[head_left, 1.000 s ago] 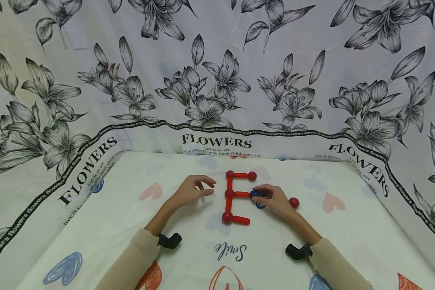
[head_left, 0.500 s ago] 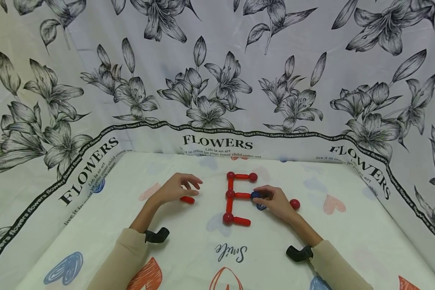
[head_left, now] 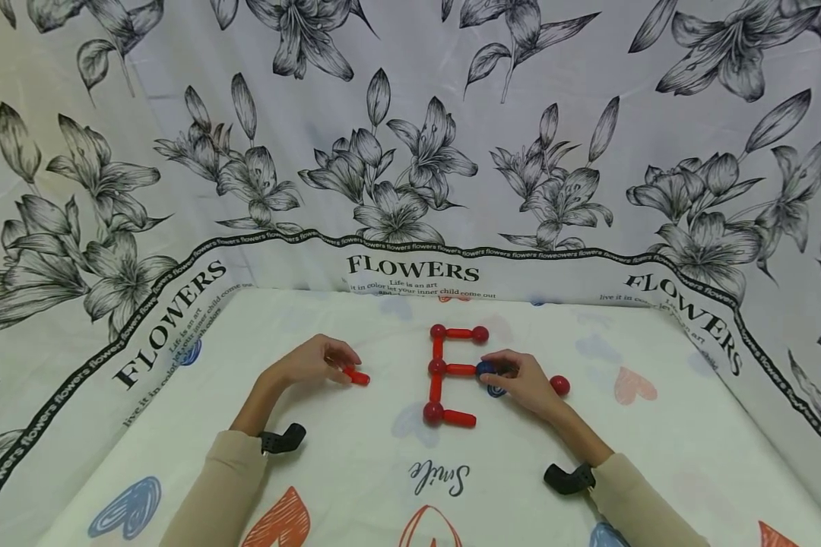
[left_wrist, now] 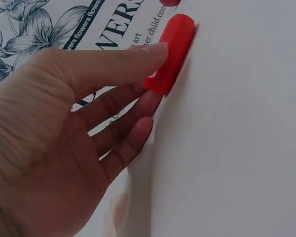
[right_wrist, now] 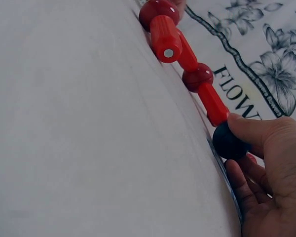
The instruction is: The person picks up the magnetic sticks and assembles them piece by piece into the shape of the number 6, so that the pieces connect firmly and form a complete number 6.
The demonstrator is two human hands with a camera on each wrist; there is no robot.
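Note:
Lying on the tablecloth is an E-shaped figure of red magnetic rods [head_left: 435, 390] and red balls [head_left: 433, 413]. At the end of its middle arm sits a blue ball [right_wrist: 229, 141], pinched by my right hand [head_left: 525, 384] between thumb and fingers. The top arm ends in a red ball [head_left: 480, 334]; the bottom rod [head_left: 459, 418] has a bare end, its silver magnet showing in the right wrist view. Left of the figure, my left hand [head_left: 312, 360] pinches a separate red magnetic rod [left_wrist: 176, 49] between thumb and fingers, close to the cloth.
A loose red ball [head_left: 559, 385] lies beside my right wrist. The tablecloth [head_left: 383, 471] carries printed hearts and lettering. Behind the table hangs a floral curtain [head_left: 410, 190]. Black wrist cameras [head_left: 283, 438] sit on both wrists.
My left hand has moved left, away from the figure, to the separate red rod and now pinches it. My right hand has stayed at the blue ball.

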